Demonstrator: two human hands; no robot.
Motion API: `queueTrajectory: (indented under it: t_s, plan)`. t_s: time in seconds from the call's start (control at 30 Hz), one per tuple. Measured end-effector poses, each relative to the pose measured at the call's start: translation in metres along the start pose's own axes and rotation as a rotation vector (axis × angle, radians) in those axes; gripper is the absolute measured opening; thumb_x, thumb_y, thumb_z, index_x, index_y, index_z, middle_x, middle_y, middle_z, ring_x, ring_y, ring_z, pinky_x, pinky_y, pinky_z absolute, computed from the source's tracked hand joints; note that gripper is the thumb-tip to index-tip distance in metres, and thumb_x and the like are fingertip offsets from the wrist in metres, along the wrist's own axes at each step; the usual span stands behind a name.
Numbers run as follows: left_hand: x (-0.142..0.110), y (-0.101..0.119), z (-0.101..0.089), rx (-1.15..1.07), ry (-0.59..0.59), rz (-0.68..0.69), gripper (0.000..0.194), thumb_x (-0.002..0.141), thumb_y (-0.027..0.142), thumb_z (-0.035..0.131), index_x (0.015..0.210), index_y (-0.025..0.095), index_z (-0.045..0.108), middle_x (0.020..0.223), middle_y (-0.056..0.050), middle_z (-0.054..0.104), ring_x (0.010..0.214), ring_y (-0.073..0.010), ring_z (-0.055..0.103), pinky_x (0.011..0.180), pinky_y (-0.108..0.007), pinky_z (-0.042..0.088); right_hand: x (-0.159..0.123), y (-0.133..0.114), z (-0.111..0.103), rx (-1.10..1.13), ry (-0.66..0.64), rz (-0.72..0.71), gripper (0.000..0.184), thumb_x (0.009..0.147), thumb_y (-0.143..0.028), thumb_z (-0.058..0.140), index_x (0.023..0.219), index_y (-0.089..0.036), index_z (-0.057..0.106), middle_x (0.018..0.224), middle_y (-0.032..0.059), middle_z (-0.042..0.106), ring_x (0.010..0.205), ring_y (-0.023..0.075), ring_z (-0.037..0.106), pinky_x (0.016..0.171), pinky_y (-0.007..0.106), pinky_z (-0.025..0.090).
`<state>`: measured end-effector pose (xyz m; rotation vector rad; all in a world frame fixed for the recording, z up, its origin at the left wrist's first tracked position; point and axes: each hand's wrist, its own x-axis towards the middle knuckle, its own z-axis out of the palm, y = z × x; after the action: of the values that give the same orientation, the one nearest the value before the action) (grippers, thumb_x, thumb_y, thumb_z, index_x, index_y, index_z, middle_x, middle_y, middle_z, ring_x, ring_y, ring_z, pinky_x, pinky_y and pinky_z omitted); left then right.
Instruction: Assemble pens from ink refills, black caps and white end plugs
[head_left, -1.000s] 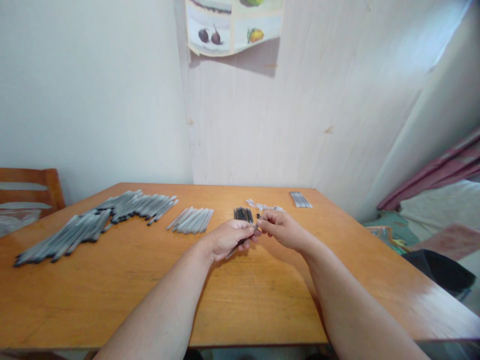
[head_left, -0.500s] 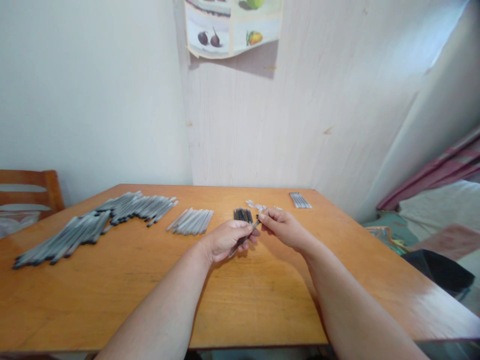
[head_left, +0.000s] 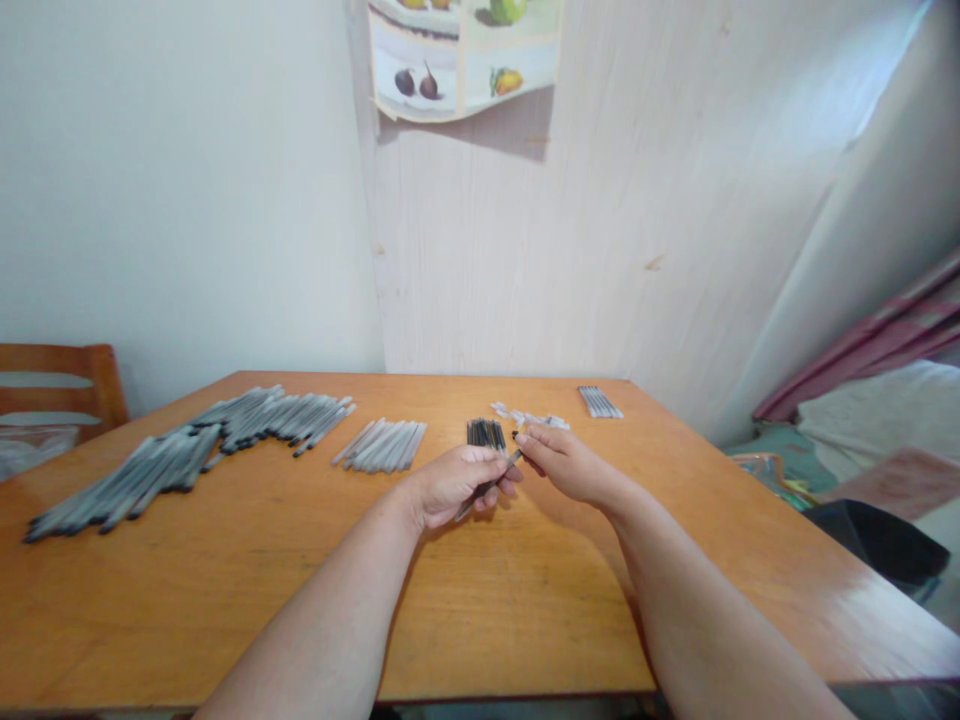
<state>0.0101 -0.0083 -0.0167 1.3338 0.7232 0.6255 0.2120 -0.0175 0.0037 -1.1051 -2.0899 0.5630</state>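
My left hand (head_left: 461,482) is closed around a slim pen (head_left: 487,487), which slants up to the right with its lower end poking out below the palm. At the pen's upper end, a small black piece shows beside the fingertips of my right hand (head_left: 559,457). My right fingers are closed together on that end. Just behind the hands lies a row of thin black refills (head_left: 486,432). Small white caps (head_left: 529,415) are scattered beyond my right hand. Clear pen barrels (head_left: 384,445) lie side by side to the left of the hands.
Large piles of grey pens with black ends (head_left: 142,475) spread over the left of the wooden table (head_left: 480,620). A neat row of pens (head_left: 600,401) sits at the back right. A chair (head_left: 56,385) stands left, and a black bin (head_left: 874,545) is beyond the right edge.
My right hand has shifted slightly lower and its fingers lie straighter at the pen's end, uncovering more white caps. My left hand keeps its hold on the pen.
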Motion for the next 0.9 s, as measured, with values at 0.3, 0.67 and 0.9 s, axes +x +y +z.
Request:
queueTrajectory:
  t_s: [0.3, 0.67, 0.9]
  plan:
    - [0.003, -0.003, 0.000, 0.074, 0.062, 0.058, 0.041, 0.074, 0.048, 0.074, 0.088, 0.010, 0.066, 0.075, -0.004, 0.062, 0.056, -0.0072, 0.051, 0.055, -0.022, 0.037, 0.004, 0.010, 0.009, -0.066, 0.038, 0.028, 0.039, 0.097, -0.043, 0.036, 0.065, -0.021, 0.044, 0.067, 0.0001, 0.051, 0.065, 0.0146, 0.045, 0.065, 0.030, 0.036]
    - [0.004, 0.000, 0.005, 0.227, 0.185, 0.152, 0.028, 0.072, 0.038, 0.076, 0.077, 0.013, 0.065, 0.061, 0.002, 0.056, 0.055, -0.0083, 0.048, 0.055, -0.022, 0.035, 0.007, 0.013, 0.014, -0.089, 0.084, 0.047, 0.035, 0.094, -0.038, 0.039, 0.063, -0.022, 0.038, 0.064, -0.0009, 0.048, 0.063, 0.0143, 0.043, 0.062, 0.029, 0.034]
    - [0.008, -0.002, -0.004, 0.210, 0.176, 0.075, 0.052, 0.081, 0.058, 0.059, 0.097, 0.010, 0.068, 0.080, -0.009, 0.069, 0.055, -0.0118, 0.057, 0.053, -0.025, 0.037, 0.008, 0.016, 0.008, -0.082, 0.149, 0.038, 0.035, 0.094, -0.039, 0.036, 0.064, -0.022, 0.041, 0.064, -0.0011, 0.047, 0.064, 0.0150, 0.044, 0.062, 0.029, 0.033]
